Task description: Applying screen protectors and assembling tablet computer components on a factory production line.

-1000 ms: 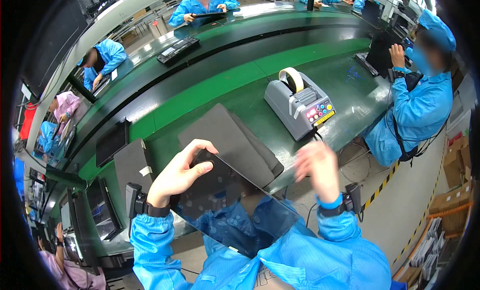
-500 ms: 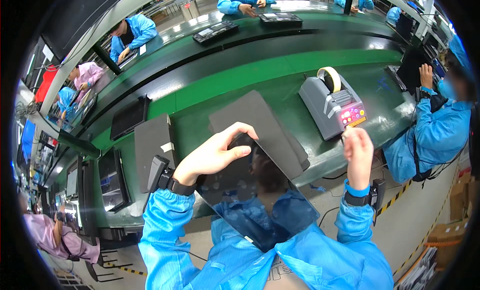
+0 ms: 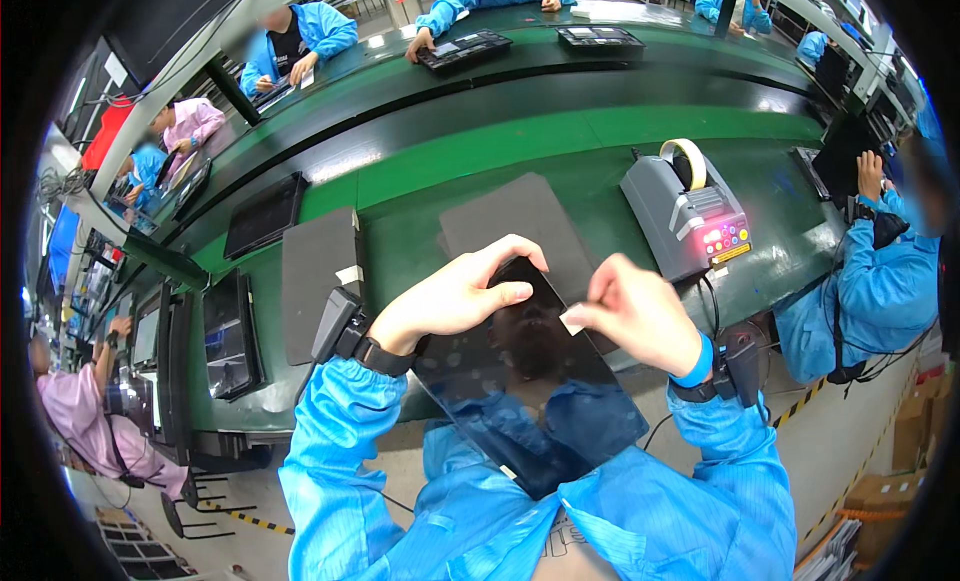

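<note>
Head view: we hold a dark screen (image 3: 535, 391) slanted before us, its upper end over the worktop (image 3: 400, 236). The fingers of our left hand (image 3: 462, 299) close round its top corner, thumb on its face; those of our right hand (image 3: 645, 319) pinch a small pale strip (image 3: 571, 323) near its right edge. Screen and hands partly hide the grey sheets (image 3: 515, 209) behind. To their right stands a tape dispenser (image 3: 665, 221); left lies a grey board (image 3: 320, 271), and a co-worker (image 3: 850, 306) is at far right.

Right hand (image 3: 640, 319), now pinching a pale tape piece (image 3: 572, 322), has moved from the grey dispenser (image 3: 668, 221) to the dark panel (image 3: 535, 396)
</note>
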`<state>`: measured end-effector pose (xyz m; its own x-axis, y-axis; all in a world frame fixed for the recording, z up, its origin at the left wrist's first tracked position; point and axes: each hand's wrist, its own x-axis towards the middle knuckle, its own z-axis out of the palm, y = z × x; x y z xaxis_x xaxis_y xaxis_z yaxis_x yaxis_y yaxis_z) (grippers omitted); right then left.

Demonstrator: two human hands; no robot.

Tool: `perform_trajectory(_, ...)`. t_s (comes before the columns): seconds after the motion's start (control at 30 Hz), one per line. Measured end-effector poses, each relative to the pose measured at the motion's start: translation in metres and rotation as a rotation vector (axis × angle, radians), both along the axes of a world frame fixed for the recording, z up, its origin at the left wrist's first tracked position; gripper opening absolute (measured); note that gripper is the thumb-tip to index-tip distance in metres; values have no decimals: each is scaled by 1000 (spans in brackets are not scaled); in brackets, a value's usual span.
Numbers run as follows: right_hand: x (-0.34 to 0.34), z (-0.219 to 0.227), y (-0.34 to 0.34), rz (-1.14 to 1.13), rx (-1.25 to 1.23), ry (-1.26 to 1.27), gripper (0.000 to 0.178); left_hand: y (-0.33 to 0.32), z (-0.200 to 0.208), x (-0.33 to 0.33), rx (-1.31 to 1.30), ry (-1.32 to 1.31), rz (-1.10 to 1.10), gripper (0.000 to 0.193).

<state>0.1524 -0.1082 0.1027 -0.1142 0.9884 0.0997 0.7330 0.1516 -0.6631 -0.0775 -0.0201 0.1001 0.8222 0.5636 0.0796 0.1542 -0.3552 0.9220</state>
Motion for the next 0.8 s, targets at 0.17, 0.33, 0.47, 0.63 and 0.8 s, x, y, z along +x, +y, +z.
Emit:
perform_trajectory(0.17,-14,-10,-25,-140,387,152,13,-3,2,-1,-29,36,42,29)
perform_trajectory(0.33,-35,-23,-31,-73,567,-59,12,-4,14,0,-50,60,64,27)
perform_trajectory(0.47,-36,-27,-24,-82,438,71,13,-2,-2,-4,-23,13,79,27)
perform_trajectory(0.63,-38,-28,-12,-54,-66,428,20,-5,6,-6,22,10,56,26)
perform_trajectory(0.8,-35,-18,-12,59,-201,423,28,-9,15,-16,91,43,87,27)
